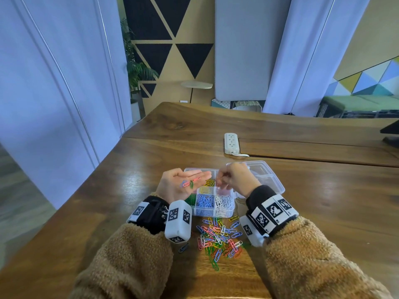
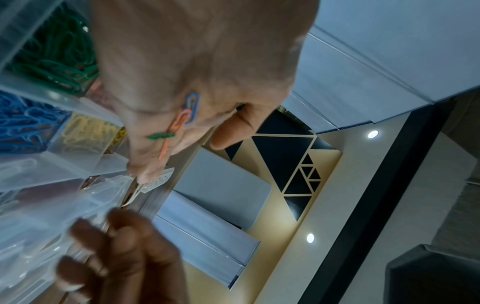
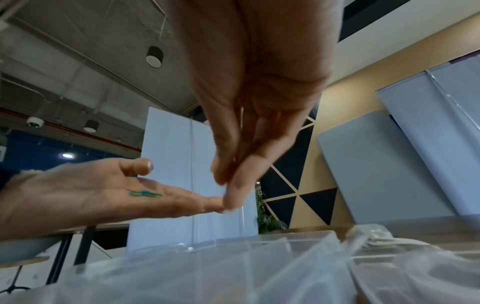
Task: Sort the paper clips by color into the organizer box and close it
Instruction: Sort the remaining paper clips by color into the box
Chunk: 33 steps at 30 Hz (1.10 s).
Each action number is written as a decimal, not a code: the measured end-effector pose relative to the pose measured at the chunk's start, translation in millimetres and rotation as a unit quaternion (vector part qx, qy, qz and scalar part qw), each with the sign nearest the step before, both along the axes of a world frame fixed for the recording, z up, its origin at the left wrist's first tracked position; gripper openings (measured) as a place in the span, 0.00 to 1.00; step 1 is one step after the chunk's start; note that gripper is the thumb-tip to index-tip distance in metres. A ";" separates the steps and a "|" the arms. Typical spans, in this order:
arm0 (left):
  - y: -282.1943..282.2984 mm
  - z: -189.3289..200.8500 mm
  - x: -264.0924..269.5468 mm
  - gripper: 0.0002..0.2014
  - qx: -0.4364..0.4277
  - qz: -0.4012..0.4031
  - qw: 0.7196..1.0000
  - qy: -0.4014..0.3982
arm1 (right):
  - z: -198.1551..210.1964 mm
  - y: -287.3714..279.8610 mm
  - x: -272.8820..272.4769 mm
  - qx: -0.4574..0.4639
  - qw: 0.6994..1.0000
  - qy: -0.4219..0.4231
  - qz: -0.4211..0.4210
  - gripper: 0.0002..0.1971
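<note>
My left hand [image 1: 190, 178] is held flat, palm up, over the left side of the clear organizer box [image 1: 224, 212]. A pink clip [image 1: 187, 183], a green clip [image 1: 191, 185] and a blue clip [image 2: 192, 107] lie on the palm. My right hand [image 1: 222, 180] hovers over the middle of the box, right beside the left fingertips. Its thumb and fingers [image 3: 228, 185] are drawn together pointing down, and no clip shows between them. The compartments hold yellow [image 1: 209, 183], blue [image 1: 204, 201], white [image 1: 224, 201] and green clips [image 1: 191, 199]. The lid [image 1: 265, 175] lies open to the right.
A mixed pile of loose clips [image 1: 220, 238] lies on the wooden table [image 1: 323, 201] just in front of the box, between my wrists. One dark clip [image 1: 183, 248] lies alone at the left. A white power strip [image 1: 232, 143] sits behind the box.
</note>
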<state>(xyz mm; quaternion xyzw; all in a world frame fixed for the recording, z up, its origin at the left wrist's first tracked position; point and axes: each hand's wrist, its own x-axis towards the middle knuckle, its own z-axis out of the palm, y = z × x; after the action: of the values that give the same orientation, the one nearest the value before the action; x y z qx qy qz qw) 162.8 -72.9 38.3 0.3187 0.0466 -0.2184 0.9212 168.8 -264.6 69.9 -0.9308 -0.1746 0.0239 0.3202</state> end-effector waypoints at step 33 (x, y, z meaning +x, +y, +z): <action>39.0 6.3 2.3 0.33 -0.046 0.065 0.997 0.004 | -5.2 73.4 -15.0 0.143 0.990 -0.004 0.003 0.15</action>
<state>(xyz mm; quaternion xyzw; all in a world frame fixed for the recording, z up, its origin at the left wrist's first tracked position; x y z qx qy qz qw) 165.1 -33.9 44.6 0.2719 0.0608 -0.1610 0.9468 153.8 -191.2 64.8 -0.8751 -0.1802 -0.0044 0.4492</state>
